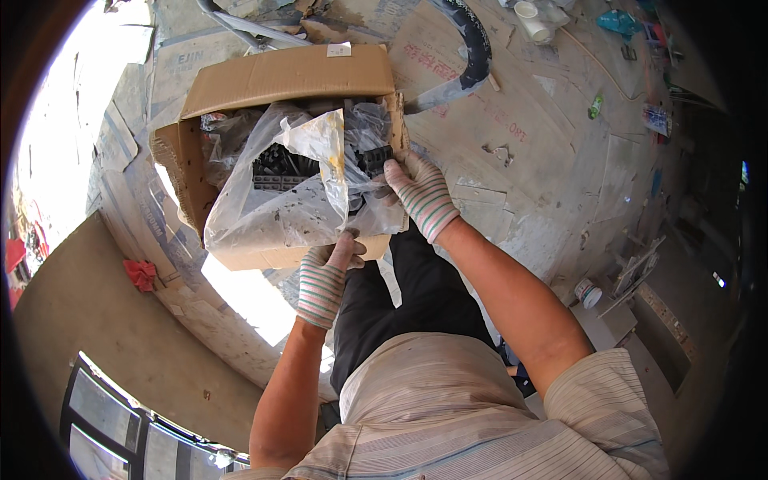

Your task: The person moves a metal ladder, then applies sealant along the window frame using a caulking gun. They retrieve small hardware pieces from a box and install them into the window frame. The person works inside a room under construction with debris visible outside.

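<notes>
Evidently, your left hand [326, 264] pinches the clear bag [244, 220] at the near wall of the carton [280, 78], presumably to steady it; your right hand [419, 190], fingers curled, meets black pieces [374, 160], grasp indeterminable; bag and pieces sit mostly inside.

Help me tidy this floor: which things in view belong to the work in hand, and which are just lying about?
Seem part of the work:
- cardboard box
- clear plastic bag, at the left hand
- black pieces inside, one by the right hand

Seem just lying about:
- crumpled red item
- curved dark tube
- white cup
- small white tub
</notes>
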The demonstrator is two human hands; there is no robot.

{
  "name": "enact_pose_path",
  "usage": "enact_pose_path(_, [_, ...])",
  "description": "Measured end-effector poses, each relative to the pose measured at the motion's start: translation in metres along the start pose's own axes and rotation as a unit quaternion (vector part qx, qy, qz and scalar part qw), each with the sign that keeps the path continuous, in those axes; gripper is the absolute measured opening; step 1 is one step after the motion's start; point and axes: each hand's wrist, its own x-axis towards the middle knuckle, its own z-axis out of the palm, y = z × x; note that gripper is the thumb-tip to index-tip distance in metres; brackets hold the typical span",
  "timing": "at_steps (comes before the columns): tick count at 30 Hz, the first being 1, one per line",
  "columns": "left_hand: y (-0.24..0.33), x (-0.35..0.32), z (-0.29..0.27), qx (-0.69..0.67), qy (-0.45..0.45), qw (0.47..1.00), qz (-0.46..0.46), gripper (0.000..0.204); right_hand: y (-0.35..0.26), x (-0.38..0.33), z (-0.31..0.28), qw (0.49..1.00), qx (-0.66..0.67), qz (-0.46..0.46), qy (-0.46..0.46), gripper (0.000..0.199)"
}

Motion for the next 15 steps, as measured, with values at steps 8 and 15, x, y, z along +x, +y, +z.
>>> enact_pose_path(8, [0.001,-0.001,-0.001,-0.004,0.008,1.000,0.000,0.049,-0.008,-0.001,-0.001,1.000,0.004,0.013,-0.020,0.029])
enact_pose_path(15, [-0.002,0.005,-0.008,-0.008,0.006,1.000,-0.003,0.050,-0.019,0.004,0.006,0.993,-0.100,0.064,0.009,0.028])
